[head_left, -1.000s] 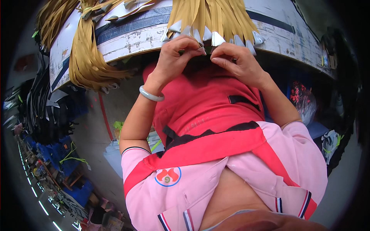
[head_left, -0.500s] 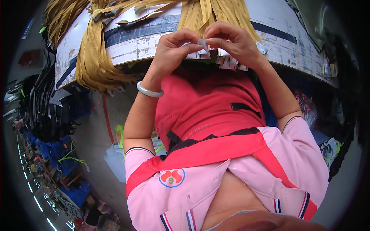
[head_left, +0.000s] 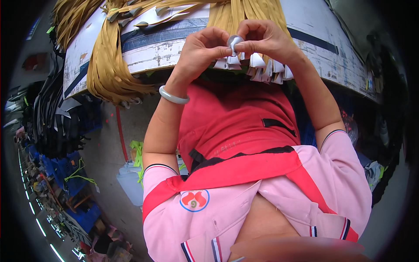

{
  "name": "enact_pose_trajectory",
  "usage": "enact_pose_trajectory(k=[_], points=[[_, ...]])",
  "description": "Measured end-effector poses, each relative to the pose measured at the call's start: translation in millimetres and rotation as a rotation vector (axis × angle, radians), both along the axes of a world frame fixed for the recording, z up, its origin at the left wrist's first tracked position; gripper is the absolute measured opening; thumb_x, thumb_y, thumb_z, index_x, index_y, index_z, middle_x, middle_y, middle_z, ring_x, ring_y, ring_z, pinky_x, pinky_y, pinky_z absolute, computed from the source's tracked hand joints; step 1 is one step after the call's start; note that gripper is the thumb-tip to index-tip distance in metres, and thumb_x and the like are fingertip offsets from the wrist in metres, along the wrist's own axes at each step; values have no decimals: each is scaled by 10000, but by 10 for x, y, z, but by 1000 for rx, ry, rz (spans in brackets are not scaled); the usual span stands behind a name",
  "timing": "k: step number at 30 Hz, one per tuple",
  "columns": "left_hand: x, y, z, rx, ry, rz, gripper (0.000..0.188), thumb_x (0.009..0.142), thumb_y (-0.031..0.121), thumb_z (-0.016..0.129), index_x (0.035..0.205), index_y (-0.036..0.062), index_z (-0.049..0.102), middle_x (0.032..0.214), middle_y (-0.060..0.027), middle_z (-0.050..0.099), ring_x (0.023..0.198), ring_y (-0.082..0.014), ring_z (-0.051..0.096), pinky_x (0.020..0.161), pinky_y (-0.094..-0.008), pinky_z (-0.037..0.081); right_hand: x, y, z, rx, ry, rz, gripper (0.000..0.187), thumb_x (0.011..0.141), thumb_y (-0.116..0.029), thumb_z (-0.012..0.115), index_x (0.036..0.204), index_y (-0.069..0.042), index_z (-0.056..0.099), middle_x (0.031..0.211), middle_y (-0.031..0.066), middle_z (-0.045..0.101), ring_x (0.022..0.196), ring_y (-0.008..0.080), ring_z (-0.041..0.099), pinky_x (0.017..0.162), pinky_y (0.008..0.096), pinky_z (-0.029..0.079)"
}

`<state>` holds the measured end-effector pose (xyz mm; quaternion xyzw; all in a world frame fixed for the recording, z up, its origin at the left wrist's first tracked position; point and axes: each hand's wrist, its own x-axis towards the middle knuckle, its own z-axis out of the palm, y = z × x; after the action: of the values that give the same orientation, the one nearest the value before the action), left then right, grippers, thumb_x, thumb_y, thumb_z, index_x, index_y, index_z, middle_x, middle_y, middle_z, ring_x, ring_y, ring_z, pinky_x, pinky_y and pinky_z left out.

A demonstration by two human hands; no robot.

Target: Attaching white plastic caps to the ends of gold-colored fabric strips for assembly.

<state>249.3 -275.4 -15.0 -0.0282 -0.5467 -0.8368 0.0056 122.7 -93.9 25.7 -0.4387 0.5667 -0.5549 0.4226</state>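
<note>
Between both hands, over the table's near edge, is a small grey-and-white folded tab [head_left: 235, 43]. My left hand [head_left: 203, 50] pinches its left side between thumb and fingers. On the other side, the thumb and forefinger of my right hand [head_left: 270, 43] pinch it as well. A wide bundle of tan straps [head_left: 222, 17] lies on the table beyond my hands. Several white strap ends [head_left: 257, 61] hang over the edge below my right hand. Whether the held tab is joined to a tan strap is hidden behind my fingers.
The white, worn table [head_left: 152, 56] carries strips of dark tape [head_left: 166, 34]. A gathered bundle of tan straps [head_left: 107, 65] hangs off its left part. Black straps [head_left: 43, 113] hang further left, near blue crates [head_left: 65, 174]. Pale material and a yellow-green strip [head_left: 137, 159] are on the floor.
The pinched tab has turned and shows a rounder, curled grey-and-white face. Both hands have shifted slightly up and right, and more of the white strap ends below them shows.
</note>
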Motion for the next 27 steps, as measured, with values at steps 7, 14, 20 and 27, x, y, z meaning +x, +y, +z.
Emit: enact_pose_trajectory(k=[7,14,20,27], points=[[-19,345,-107,-290,145,511,85,833,-75,667,866,-28,605,827,-65,659,707,-125,665,639,-262,581,102,-131,-195,-77,609,-362,108,857,-62,682,847,-2,592,832,67,660,752,82,628,626,257,496],[28,191,-58,-228,125,438,210,836,-18,709,1038,10,659,836,-39,628,757,-120,658,665,-231,547,77,-9,-422,-252,170,-376,123,959,-22,586,1063,-25,651,885,11,646,831,89,637,712,232,532],[-31,45,-69,-842,458,465,160,785,24,752,874,21,620,742,-87,576,672,-227,608,596,-334,474,66,83,-278,24,-30,-431,233,983,-232,605,1037,-7,632,841,20,637,752,74,615,719,232,519],[156,300,17,-965,387,393,121,821,0,699,859,7,584,768,-133,569,683,-316,579,613,-359,471,161,259,-347,39,209,-396,262,946,-276,671,839,-41,623,687,-30,577,594,34,520,541,210,424]])
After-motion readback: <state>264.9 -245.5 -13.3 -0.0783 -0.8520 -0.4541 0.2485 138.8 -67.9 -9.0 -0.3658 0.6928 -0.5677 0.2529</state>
